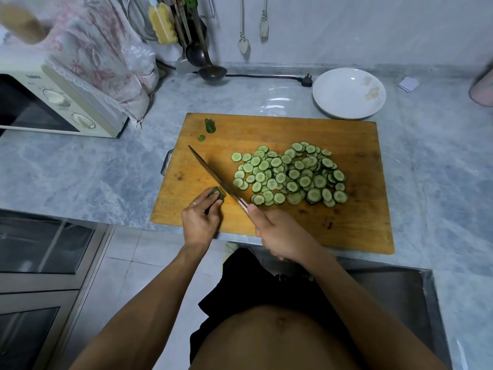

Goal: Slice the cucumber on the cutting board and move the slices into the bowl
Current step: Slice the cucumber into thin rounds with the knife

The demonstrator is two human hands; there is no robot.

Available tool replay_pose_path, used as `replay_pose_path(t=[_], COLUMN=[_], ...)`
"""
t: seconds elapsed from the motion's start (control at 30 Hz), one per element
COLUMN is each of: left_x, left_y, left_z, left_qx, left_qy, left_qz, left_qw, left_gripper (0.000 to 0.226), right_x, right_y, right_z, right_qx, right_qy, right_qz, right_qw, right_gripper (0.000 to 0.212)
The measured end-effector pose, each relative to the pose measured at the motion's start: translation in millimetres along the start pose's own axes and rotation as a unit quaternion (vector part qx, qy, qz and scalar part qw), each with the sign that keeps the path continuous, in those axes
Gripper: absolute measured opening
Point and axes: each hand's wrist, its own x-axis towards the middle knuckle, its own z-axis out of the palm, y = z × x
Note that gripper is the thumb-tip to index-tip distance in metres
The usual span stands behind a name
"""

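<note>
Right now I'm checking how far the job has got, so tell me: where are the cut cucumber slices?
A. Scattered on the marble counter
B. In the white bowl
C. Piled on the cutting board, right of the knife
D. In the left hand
C: the cucumber slices lie heaped on the cutting board, to the right of the knife, while the white bowl behind the board holds none.

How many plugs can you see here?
3. Two white plugs hang on the wall, one left of the other; a black plug lies on the counter beside the white bowl. Others may be hidden.
</note>
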Motion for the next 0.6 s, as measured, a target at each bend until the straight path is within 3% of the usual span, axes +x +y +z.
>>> replay_pose_path(t=[0.3, 0.6], left_x=[-1.1, -4.2], left_y=[-0.3, 1.6], left_z=[1.5, 6.5], left_qx=[-0.002, 0.002], left_qy=[0.002, 0.011], left_qz=[-0.016, -0.021], left_qw=[1.0, 1.0], left_gripper=[0.021, 0.025], right_x=[-3.6, 8.9], right_y=[-4.5, -6.2], right_z=[9.9, 10.1], right_qx=[-0.06, 0.002], right_qy=[0.002, -0.026], right_qz=[-0.025, 0.025], right_qw=[0.998, 0.999], right_gripper=[0.066, 0.066])
